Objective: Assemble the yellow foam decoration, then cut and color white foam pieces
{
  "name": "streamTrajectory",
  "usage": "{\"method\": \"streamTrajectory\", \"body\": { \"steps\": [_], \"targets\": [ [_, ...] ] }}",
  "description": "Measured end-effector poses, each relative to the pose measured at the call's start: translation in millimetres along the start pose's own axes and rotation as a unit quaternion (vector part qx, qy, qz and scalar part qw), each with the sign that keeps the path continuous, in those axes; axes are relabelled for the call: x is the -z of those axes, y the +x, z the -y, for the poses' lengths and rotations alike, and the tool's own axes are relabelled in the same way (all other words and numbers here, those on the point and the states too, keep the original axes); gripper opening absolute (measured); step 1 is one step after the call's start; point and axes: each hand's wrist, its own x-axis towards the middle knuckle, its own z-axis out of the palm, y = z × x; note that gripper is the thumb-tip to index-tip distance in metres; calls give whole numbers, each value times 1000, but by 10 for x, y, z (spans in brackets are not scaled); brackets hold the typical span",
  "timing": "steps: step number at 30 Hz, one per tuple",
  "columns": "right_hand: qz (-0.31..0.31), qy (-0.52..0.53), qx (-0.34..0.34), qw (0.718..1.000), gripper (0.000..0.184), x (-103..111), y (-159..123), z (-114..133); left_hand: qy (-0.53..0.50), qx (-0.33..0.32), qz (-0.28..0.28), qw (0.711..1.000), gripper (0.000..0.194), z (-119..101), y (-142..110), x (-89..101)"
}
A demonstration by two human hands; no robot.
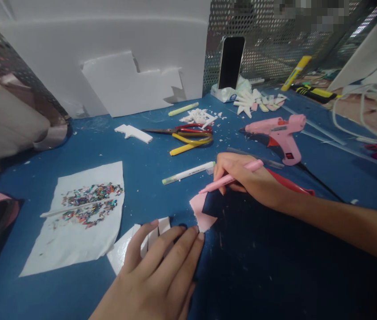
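Note:
A pink marker point(226, 180) is gripped in my right hand point(242, 174), its tip touching the top of a small pink cut piece point(202, 213) on the blue table. My left hand point(162, 271) lies with fingers stretched out, the fingertips at the lower edge of that piece. Partly under the left fingers are white cut pieces point(126, 244), some of their outline hidden. A white marker with green ends point(188, 173) rests just left of my right hand.
A pink glue gun point(280, 131) lies at the right. Scissors point(178, 131), white scraps point(199, 116) and a yellow-green marker point(183, 109) sit further back. A white sheet point(75, 253) with glitter bits is at the left. A phone point(231, 62) stands behind.

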Motion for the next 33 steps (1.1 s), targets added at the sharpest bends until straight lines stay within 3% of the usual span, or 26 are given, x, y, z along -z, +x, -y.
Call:
{"method": "streamTrajectory", "body": {
  "steps": [5,8,17,20,24,33],
  "targets": [
    [21,24,25,999,45,-6,0,-10,1,-10,-4,1000,35,9,-6,-1],
    [8,7,2,1000,41,-7,-1,-2,4,-19,-7,1000,33,7,11,7],
    [47,49,-5,998,42,4,-3,-5,-7,2,4,1000,33,-2,15,24],
    [77,71,16,994,47,18,-10,-21,-9,4,-5,1000,33,-2,12,8],
    [57,82,48,994,41,20,-43,-5,-17,9,7,1000,35,-3,25,-4],
    [99,37,36,994,40,-64,-167,48,5,1,33,999,42,15,24,-5]
  ]
}}
